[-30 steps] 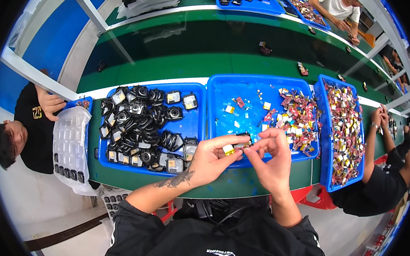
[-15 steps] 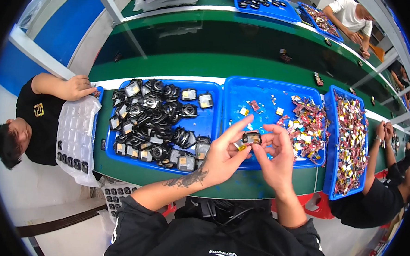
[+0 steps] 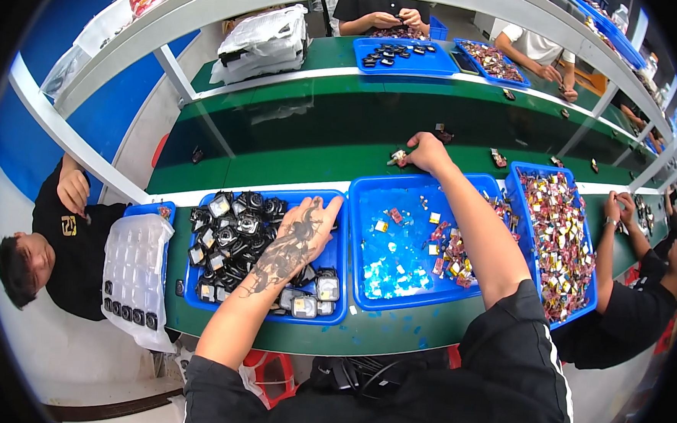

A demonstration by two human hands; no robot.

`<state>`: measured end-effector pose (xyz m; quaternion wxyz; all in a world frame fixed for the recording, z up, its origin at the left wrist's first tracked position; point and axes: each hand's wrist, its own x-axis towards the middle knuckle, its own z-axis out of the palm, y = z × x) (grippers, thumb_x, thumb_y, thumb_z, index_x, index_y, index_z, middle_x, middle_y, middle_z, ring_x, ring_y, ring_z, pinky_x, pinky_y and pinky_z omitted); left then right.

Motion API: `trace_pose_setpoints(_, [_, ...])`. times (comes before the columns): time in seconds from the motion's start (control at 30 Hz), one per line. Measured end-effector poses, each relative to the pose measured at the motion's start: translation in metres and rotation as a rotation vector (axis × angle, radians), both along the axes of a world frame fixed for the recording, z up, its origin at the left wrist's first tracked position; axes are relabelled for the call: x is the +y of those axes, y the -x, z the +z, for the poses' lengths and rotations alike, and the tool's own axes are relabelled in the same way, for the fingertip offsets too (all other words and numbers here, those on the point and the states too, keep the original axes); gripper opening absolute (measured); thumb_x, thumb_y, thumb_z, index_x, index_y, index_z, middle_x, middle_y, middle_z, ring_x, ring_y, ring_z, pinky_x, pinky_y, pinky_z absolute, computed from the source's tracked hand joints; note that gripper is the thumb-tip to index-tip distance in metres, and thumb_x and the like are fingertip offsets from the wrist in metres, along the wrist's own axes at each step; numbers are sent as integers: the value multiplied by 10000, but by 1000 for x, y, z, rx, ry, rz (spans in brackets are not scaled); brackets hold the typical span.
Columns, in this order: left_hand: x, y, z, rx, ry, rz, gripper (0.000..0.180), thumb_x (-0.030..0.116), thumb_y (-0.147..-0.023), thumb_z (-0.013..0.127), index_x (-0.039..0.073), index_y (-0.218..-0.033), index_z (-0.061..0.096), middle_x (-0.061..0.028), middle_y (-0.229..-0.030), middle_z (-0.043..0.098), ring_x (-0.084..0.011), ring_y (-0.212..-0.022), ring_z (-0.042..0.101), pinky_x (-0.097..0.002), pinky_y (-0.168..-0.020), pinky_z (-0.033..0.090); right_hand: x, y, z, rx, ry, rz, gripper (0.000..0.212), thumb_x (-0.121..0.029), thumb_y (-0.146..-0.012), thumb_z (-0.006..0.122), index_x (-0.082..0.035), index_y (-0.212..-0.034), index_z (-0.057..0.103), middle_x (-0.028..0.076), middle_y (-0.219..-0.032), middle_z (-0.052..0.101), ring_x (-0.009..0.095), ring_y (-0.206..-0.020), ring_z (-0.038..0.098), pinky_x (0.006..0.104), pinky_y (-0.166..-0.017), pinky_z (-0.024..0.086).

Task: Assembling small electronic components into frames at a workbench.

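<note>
Right hand (image 3: pixel 426 151) fingertips pinched on a small pale/dark part (image 3: pixel 397 156), now out on the green conveyor belt (image 3: pixel 296 144) just past the far rim of the middle blue tray (image 3: pixel 357 212). Half a second ago both hands were together over that tray, working the part between them. They've split, so the piece looks finished and is being put on the belt.

Left hand (image 3: pixel 299 236) has dropped flat, fingers loose and spread, onto the pile of black square components (image 3: pixel 234 233) in the left blue tray (image 3: pixel 188 299); can't tell if it's gripping one.

Part itself: tiny, boxy, light body with a dark end, touching the belt or nearly so; detail too small to read.
</note>
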<state>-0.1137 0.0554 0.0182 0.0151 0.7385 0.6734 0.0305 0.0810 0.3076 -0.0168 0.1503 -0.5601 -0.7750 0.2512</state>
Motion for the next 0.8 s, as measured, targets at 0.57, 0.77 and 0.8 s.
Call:
trace_pose_setpoints(0.57, [-21,-40,23,-2195,143,388,251,-17,-884,616,7,-1122,540,-117,-918,662,-205,-814,698,-238,-599,584,-145,-52,27,-61,-252,422,108,-108,-780,706,-48,-860,667,144,-873,636,358,-858,638,451,-757,516])
trace_pose_setpoints(0.77, [-21,-28,10,-1705,-83,326,199,43,-919,610,37,-1113,562,-53,-870,632,-107,-715,634,-202,-507,478,-178,-69,72,141,-323,483,66,-31,-825,648,-6,-882,670,144,-846,631,319,-795,626,399,-725,501])
trace_pose_setpoints(0.8, [-21,-28,9,-1761,-81,326,184,56,-923,609,23,-1099,566,-54,-888,611,-128,-743,652,-220,-559,526,-186,-71,79,239,-224,473,81,-26,-838,642,-12,-905,683,135,-849,631,301,-791,634,379,-719,510])
